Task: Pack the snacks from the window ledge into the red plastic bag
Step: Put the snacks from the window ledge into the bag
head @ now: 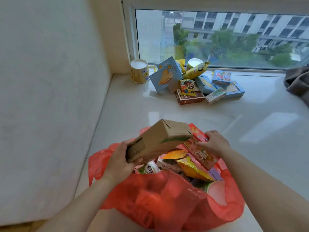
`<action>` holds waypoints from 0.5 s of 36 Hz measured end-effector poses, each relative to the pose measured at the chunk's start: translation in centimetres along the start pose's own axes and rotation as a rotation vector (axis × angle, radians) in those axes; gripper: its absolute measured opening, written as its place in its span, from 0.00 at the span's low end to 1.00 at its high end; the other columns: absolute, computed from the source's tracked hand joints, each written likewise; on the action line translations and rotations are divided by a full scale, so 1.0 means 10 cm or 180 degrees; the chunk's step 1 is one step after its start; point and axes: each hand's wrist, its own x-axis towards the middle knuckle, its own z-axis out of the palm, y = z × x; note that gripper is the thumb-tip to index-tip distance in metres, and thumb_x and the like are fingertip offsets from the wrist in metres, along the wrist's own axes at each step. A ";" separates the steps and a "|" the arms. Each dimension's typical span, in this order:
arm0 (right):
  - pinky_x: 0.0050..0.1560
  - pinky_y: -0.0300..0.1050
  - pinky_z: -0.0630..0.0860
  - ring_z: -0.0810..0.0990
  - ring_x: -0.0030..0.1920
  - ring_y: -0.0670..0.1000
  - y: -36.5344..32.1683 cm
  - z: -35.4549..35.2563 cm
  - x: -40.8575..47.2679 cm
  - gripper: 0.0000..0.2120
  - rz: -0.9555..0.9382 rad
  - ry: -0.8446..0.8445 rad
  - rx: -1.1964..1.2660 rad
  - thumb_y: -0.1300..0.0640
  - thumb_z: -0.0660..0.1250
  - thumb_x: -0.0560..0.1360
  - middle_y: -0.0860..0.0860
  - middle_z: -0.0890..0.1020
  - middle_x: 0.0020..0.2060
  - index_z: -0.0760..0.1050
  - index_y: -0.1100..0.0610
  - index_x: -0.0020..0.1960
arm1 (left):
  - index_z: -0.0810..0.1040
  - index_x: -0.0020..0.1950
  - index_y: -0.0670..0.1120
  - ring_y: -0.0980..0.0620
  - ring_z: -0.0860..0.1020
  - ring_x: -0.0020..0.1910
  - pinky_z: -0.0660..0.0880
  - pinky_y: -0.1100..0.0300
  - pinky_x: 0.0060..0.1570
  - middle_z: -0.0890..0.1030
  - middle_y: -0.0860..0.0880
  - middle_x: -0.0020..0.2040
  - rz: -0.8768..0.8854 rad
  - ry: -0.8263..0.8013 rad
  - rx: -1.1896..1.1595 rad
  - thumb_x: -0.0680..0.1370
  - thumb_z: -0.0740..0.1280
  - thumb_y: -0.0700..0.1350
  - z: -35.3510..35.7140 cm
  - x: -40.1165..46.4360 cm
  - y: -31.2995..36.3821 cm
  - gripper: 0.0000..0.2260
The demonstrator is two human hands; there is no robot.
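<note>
The red plastic bag point(167, 196) stands open on the near part of the window ledge point(217, 118), filled with several snack packets and boxes. My left hand point(118, 159) grips a brown cardboard box point(158, 139) by its lower end and holds it tilted over the bag's mouth. My right hand point(214, 143) holds a pink and red box point(200, 151) that leans inside the bag at its far right side. A pile of snacks point(195, 81) lies on the ledge by the window: blue boxes, a yellow packet, a brown box, and small cartons.
A round canister point(139, 71) stands at the ledge's far left corner, and a second one point(194, 63) sits behind the pile. A white wall point(50, 97) runs along the left. Grey cloth point(297, 82) lies at the far right of the ledge.
</note>
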 end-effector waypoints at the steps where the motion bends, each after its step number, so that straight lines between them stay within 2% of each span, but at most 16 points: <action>1: 0.46 0.46 0.74 0.75 0.48 0.52 0.02 -0.01 -0.02 0.19 0.0024 -0.0137 0.0050 0.41 0.68 0.69 0.52 0.75 0.51 0.73 0.53 0.53 | 0.70 0.59 0.53 0.61 0.74 0.50 0.69 0.70 0.49 0.73 0.61 0.51 0.0054 0.0003 0.0083 0.68 0.77 0.40 0.00 -0.01 -0.02 0.25; 3: 0.41 0.43 0.73 0.76 0.44 0.52 0.06 -0.03 -0.04 0.18 0.0120 -0.0268 0.0077 0.44 0.69 0.70 0.50 0.76 0.44 0.73 0.54 0.54 | 0.71 0.58 0.53 0.57 0.75 0.49 0.70 0.68 0.48 0.73 0.62 0.49 0.0200 0.0033 0.0228 0.67 0.77 0.41 0.01 -0.02 -0.05 0.24; 6: 0.39 0.42 0.73 0.77 0.43 0.52 0.14 -0.03 -0.04 0.17 0.0337 -0.0157 0.0303 0.47 0.69 0.70 0.51 0.78 0.43 0.74 0.54 0.54 | 0.71 0.57 0.55 0.56 0.74 0.46 0.70 0.66 0.45 0.73 0.62 0.46 0.0589 0.0067 0.0645 0.65 0.72 0.50 0.02 -0.04 -0.09 0.22; 9: 0.31 0.39 0.68 0.76 0.41 0.52 0.19 -0.06 -0.05 0.17 0.0409 0.0126 0.0552 0.47 0.69 0.72 0.50 0.77 0.42 0.73 0.55 0.56 | 0.70 0.58 0.54 0.52 0.77 0.47 0.74 0.56 0.47 0.77 0.56 0.49 0.0822 -0.0047 0.1063 0.63 0.74 0.47 0.04 -0.06 -0.15 0.25; 13: 0.39 0.43 0.71 0.75 0.41 0.52 0.18 -0.11 -0.06 0.18 0.0347 0.0536 0.0635 0.45 0.68 0.73 0.51 0.78 0.44 0.73 0.55 0.57 | 0.72 0.59 0.52 0.51 0.77 0.50 0.74 0.55 0.52 0.80 0.53 0.52 0.1016 -0.0394 0.1605 0.60 0.75 0.43 0.14 0.02 -0.08 0.29; 18: 0.40 0.44 0.74 0.77 0.40 0.53 0.21 -0.09 -0.10 0.18 0.0424 0.0783 0.0588 0.44 0.68 0.73 0.54 0.82 0.46 0.73 0.57 0.54 | 0.78 0.59 0.48 0.46 0.81 0.46 0.78 0.52 0.45 0.82 0.51 0.49 0.0892 -0.0568 0.2370 0.53 0.77 0.40 0.32 0.16 0.02 0.33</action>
